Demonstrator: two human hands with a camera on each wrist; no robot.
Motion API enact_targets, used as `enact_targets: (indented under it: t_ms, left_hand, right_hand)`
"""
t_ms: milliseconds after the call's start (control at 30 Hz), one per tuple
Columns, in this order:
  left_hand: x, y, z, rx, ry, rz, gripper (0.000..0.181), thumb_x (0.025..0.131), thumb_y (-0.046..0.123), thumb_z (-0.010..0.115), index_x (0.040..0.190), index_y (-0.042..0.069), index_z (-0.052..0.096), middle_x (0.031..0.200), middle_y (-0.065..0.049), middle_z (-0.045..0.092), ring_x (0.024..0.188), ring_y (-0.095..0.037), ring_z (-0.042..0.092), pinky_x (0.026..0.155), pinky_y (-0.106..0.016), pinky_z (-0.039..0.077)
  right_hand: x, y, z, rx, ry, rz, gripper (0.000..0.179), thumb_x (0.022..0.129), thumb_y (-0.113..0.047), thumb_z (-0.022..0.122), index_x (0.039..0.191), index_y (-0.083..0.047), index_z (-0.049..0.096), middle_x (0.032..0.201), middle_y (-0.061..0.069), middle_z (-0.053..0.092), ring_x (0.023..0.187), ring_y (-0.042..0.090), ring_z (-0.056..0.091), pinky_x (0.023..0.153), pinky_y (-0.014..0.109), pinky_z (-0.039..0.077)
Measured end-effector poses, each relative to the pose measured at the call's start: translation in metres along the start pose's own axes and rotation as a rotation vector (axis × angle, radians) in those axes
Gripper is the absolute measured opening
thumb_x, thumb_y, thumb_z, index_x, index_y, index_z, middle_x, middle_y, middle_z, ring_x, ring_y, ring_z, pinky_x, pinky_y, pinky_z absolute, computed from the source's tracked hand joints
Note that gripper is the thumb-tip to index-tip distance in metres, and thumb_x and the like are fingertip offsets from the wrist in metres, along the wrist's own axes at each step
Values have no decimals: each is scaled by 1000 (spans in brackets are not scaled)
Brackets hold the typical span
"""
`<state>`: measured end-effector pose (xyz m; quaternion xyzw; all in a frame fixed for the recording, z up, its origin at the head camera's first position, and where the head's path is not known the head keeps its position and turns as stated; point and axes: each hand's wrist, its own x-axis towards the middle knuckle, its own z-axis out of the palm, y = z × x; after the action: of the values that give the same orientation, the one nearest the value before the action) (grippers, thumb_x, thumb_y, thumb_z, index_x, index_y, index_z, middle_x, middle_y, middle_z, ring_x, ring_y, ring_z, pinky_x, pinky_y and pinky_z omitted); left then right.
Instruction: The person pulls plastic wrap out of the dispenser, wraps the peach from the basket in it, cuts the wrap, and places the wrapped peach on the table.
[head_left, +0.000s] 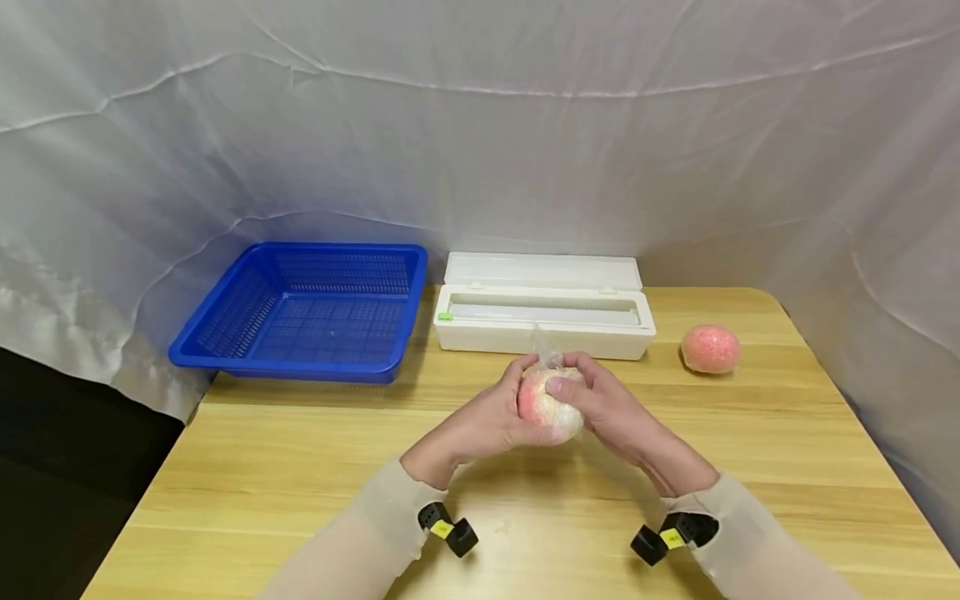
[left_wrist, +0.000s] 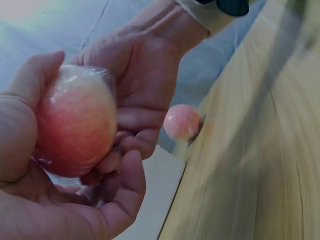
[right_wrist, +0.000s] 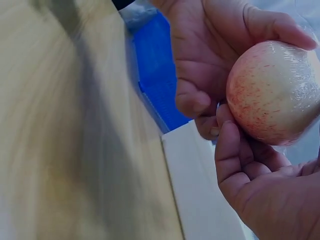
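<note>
A pink and cream peach (head_left: 543, 398) covered in clear plastic wrap is held between both hands above the table, in front of a white box. My left hand (head_left: 491, 421) grips it from the left side, its thumb along the near face. On the other side my right hand (head_left: 611, 408) holds the peach, thumb pressed on its top. A loose twist of the plastic wrap (head_left: 548, 354) sticks up from the far side, between the fingertips. In the left wrist view the film shines tight over the peach (left_wrist: 77, 122); the right wrist view shows its speckled side (right_wrist: 267, 95).
Behind the hands stands the white wrap dispenser box (head_left: 543, 340), lid raised, a roll inside and a green tab at its left. A blue plastic basket (head_left: 300, 365) is at the back left. Another pink peach (head_left: 711, 348) lies at the right, near the table edge.
</note>
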<state>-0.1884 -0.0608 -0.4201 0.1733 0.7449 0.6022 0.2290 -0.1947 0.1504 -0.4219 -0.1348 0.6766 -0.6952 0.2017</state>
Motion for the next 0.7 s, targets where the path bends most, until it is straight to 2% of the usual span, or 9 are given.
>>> enact_targets:
  t_ms: [100,233,333,467,567,633,700]
  left_hand:
    - [4,0,2,-102,2,19,106,87,15,87,166,17,18,145,-8,55,121,-17,61,104,-30,52]
    - [7,0,1,-229,-4,8,114,87,6,84,168,17,4,146,-11,56,119,-17,63,102,-26,52]
    - [10,2,0,-253,-10,-14,124,87,5,83,169,18,-9,142,-13,59,114,-17,66,98,-25,54]
    - [16,5,-4,-260,-27,-22,118,87,9,84,168,17,-1,141,-18,58,117,-23,66,102,-32,55]
    - [19,8,-8,-243,-34,-42,115,92,19,82,169,15,-3,151,-21,52,125,-24,63,108,-35,52]
    - [19,9,-12,-272,-42,-59,111,99,24,76,169,19,-10,156,-23,49,126,-25,63,108,-38,52]
    - [17,10,-18,-319,-49,-54,109,102,19,71,168,23,-16,157,-23,46,125,-25,62,105,-37,53]
  right_hand:
    - [4,-5,0,-12,1,-21,52,107,-18,57,143,11,33,117,11,66,97,12,70,82,25,60]
    - [8,-10,-2,-30,-3,-29,51,106,-16,57,142,11,32,115,11,68,97,12,71,82,26,61]
    - [10,-10,-3,-92,1,-27,50,104,-14,60,141,9,34,111,15,70,93,15,72,79,27,61]
    - [15,-7,-1,-300,-48,-48,56,98,-11,70,140,5,36,108,17,74,87,16,69,75,25,57]
    - [17,-4,1,-393,-60,-37,60,97,-15,74,141,2,37,105,16,77,83,15,68,72,25,54]
    - [17,-5,0,-359,-23,-16,58,99,-18,72,142,3,38,101,16,76,82,15,70,71,26,56]
    - [17,-8,-2,-292,15,6,56,102,-21,68,142,4,38,99,16,75,82,16,71,71,27,58]
